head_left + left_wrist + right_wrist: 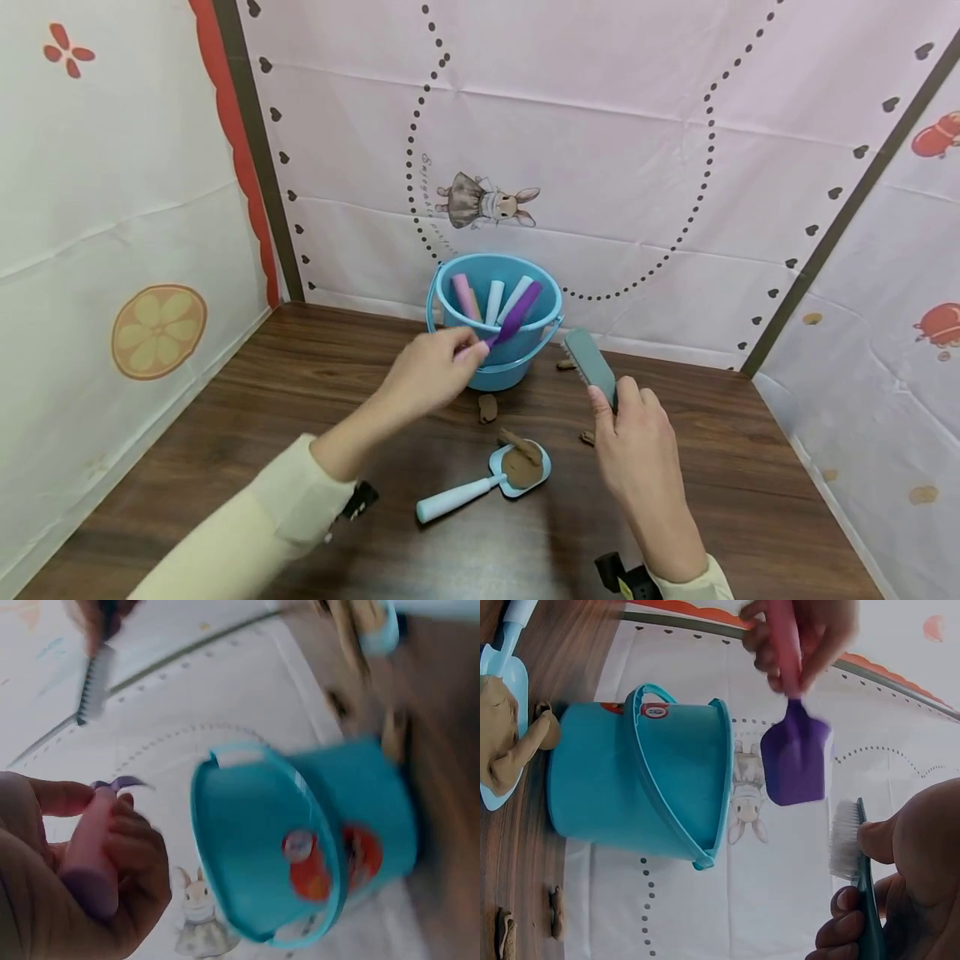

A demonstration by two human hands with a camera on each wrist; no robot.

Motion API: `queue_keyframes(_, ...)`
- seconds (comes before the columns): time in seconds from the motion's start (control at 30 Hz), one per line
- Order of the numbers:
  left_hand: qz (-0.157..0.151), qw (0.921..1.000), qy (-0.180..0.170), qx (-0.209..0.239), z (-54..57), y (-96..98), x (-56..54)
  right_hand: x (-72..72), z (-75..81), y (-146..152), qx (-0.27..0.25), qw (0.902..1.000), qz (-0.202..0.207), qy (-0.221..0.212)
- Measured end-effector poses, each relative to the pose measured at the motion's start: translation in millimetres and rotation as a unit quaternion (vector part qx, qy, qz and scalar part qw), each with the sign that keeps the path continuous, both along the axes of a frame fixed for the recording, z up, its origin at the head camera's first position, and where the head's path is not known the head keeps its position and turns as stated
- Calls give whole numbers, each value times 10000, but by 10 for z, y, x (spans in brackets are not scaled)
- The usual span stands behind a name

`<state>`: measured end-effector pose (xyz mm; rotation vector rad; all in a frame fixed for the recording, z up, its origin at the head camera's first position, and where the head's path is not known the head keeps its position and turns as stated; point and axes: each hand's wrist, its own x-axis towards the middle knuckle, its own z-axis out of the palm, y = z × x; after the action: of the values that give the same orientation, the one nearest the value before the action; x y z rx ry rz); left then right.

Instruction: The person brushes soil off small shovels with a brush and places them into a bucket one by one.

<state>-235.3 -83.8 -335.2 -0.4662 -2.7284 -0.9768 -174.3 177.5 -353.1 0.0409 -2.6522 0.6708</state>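
Observation:
My left hand (429,368) grips the pink handle of a small toy shovel with a purple blade (795,761). In the head view the blade overlaps the front rim of a light blue bucket (501,377). On the right, my right hand (637,442) holds a grey-green brush (591,362), its thumb pressed along the back; white bristles (846,841) face left toward the shovel. Brush and shovel are both raised above the table. Inside the bucket stand several pink, white and pale blue tool handles (495,302).
A light blue shovel (453,500) lies on the wooden table (360,558) before the bucket, with brown clay-like material (521,468) in its scoop. Brown pieces (487,408) lie near the bucket, others by the brush. Printed cloth walls (600,167) enclose the back and sides.

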Motion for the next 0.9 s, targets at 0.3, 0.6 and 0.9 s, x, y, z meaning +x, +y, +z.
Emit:
queue_keyframes(0.3,391,9375,1115,-3272,293,98,-611,29,29,-36,16,9999,88,-138)
queue_keyframes(0.6,-102,9079,193,-4186,494,143,-1055,16,-16,-73,63,9997,163,-162)
queue_keyframes(0.9,-539,8683,-199,-4927,630,221,-1321,13,-22,-98,47,9996,205,-172)
